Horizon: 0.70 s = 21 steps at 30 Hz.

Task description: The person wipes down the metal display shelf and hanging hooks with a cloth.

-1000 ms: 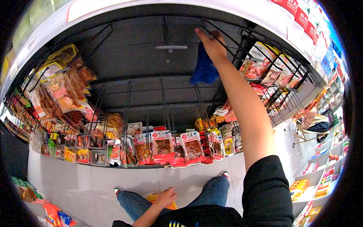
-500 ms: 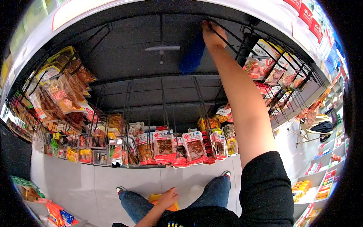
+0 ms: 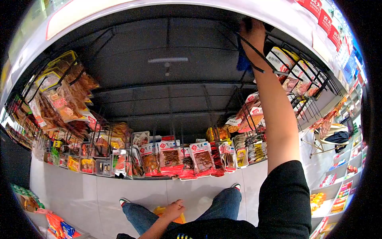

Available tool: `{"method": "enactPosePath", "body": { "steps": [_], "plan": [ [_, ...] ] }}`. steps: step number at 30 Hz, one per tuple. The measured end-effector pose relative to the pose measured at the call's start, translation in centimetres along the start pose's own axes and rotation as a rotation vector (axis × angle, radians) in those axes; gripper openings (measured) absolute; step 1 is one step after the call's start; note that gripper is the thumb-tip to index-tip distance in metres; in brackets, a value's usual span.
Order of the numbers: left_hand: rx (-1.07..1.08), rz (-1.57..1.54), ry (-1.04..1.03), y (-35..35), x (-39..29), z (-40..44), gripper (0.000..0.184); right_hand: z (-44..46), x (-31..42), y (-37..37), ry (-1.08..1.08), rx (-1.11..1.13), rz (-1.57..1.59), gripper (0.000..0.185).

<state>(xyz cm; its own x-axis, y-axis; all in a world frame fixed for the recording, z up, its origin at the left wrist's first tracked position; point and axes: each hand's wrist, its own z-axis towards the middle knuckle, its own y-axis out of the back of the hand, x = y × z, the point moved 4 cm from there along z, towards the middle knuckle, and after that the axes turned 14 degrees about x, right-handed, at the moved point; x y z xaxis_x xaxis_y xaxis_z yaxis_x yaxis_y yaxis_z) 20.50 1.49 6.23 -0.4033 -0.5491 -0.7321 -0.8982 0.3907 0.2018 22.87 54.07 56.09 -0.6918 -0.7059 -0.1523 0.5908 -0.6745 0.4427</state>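
My right hand (image 3: 254, 34) reaches up inside the dark rack, close to its upper right part. Its fingers are closed around a blue cloth (image 3: 243, 61), which hangs below the hand, partly behind black wire hooks and my forearm. The back panel (image 3: 199, 44) of the rack is beside it. Right of the forearm hang packs of meat snacks (image 3: 280, 59) with white and yellow labels. Low in front of my body, my left hand (image 3: 174, 209) is loosely closed, with nothing visible in it. A yellow-orange object (image 3: 159, 211) shows behind it, partly hidden.
Brown snack packs (image 3: 63, 99) hang on hooks at the left. Red and white packs (image 3: 202, 158) line the rack's lower front. Black hooks (image 3: 171, 107) stick out from the back panel. To the right are a folding chair (image 3: 332, 137) and side shelves (image 3: 326, 203) with goods.
My right hand has moved right with the blue cloth, closer to the packs on the right side. My left hand has stayed about where it was.
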Motion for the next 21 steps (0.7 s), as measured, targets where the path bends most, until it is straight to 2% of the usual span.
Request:
{"method": "enactPosePath", "body": {
  "steps": [1,3,5,7,9,11,13,15,17,19,21],
  "plan": [
    [0.001,0.000,-0.001,-0.2,0.1,0.5,0.042,-0.2,-0.4,-1.1,0.000,0.000,-0.002,0.033],
    [-0.055,0.125,-0.040,0.2,-0.5,0.9,0.043,-0.8,0.5,-3.5,0.129,0.158,-0.235,0.038],
    [-0.030,0.104,-0.036,0.4,-1.6,0.9,0.043,-1.6,0.4,-3.0,0.083,0.159,-0.203,0.042],
    [-0.008,0.080,-0.028,0.5,-2.5,1.0,0.043,-2.4,-0.1,-2.4,0.039,0.341,-0.275,0.048],
    [-0.012,0.036,-0.085,0.6,-2.7,0.8,0.043,-4.6,0.7,-0.5,0.053,0.346,-0.233,0.041],
    [-0.008,0.026,-0.085,0.9,-2.6,0.8,0.042,-7.3,0.8,0.3,-0.149,0.473,0.038,0.033],
    [0.001,0.006,-0.082,1.0,-2.1,1.4,0.041,-11.5,0.3,1.6,-0.145,0.383,0.443,0.030],
    [-0.049,-0.182,-0.100,0.8,-0.3,2.0,0.038,-16.6,-1.3,2.8,-0.573,0.413,0.895,0.033],
    [0.002,-0.258,-0.235,2.5,-3.3,0.2,0.037,-17.8,3.4,8.0,-0.828,0.324,1.570,0.032],
    [-0.038,-0.401,-0.340,4.2,-6.5,0.1,0.037,-19.7,5.5,10.6,-0.975,0.426,1.837,0.036],
    [-0.010,-0.488,-0.475,5.9,-9.5,0.5,0.042,-21.1,7.2,12.1,-0.974,0.505,1.907,0.043]
  ]
}}
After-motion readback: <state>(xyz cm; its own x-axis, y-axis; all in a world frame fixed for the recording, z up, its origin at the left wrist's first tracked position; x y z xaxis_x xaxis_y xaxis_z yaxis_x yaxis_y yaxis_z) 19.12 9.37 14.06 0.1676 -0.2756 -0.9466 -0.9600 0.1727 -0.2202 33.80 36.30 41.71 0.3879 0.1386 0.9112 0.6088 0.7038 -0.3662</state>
